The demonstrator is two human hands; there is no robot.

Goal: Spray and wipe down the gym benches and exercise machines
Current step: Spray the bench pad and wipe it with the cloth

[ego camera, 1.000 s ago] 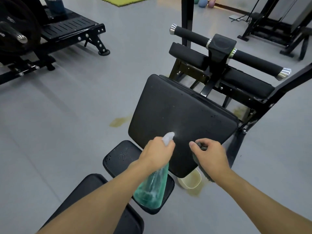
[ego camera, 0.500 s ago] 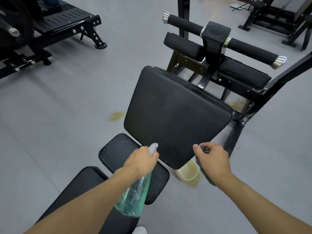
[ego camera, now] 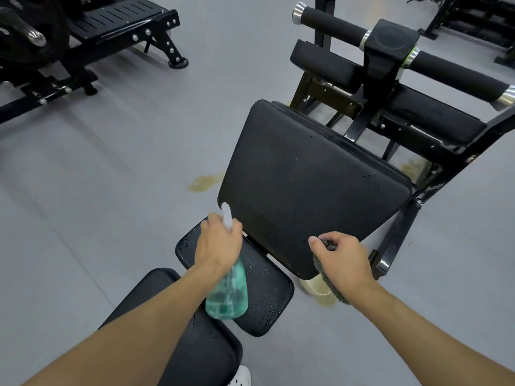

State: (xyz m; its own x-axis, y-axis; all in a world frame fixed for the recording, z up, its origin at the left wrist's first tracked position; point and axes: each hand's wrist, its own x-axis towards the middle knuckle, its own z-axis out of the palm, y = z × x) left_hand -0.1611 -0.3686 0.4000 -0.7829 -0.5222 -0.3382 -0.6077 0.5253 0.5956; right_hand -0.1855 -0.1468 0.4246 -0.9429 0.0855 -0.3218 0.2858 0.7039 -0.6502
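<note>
A grey gym floor (ego camera: 97, 218) runs under everything, with black exercise equipment standing on it. Nearest the camera, a long black pad (ego camera: 200, 355) lies at the bottom of the view, and the toe of a white shoe (ego camera: 241, 377) shows just beside it.

Above that pad the left hand (ego camera: 218, 243) is wrapped round the neck of a green see-through spray bottle (ego camera: 228, 296). Its white nozzle (ego camera: 226, 215) sticks up past the knuckles and points towards the near left corner of the big pad. The bottle hangs over a small black pad (ego camera: 267, 296) speckled with droplets.

To the right, the right hand (ego camera: 342, 260) grips a dark cloth (ego camera: 331, 288) at the near edge of the big black pad (ego camera: 306, 176); the thumb lies on the pad and the cloth trails below the wrist. A cream-coloured cup (ego camera: 315, 286) sits on the floor under that edge, partly hidden.

The big pad slopes up and away and carries scattered droplets. A yellowish stain (ego camera: 203, 182) marks the floor to its left. Behind it are two more pads and a foam roller bar (ego camera: 457, 71) with chrome ends on a black frame (ego camera: 395, 240). Far left stands another black machine (ego camera: 111, 29) with a weight plate (ego camera: 36, 32).
</note>
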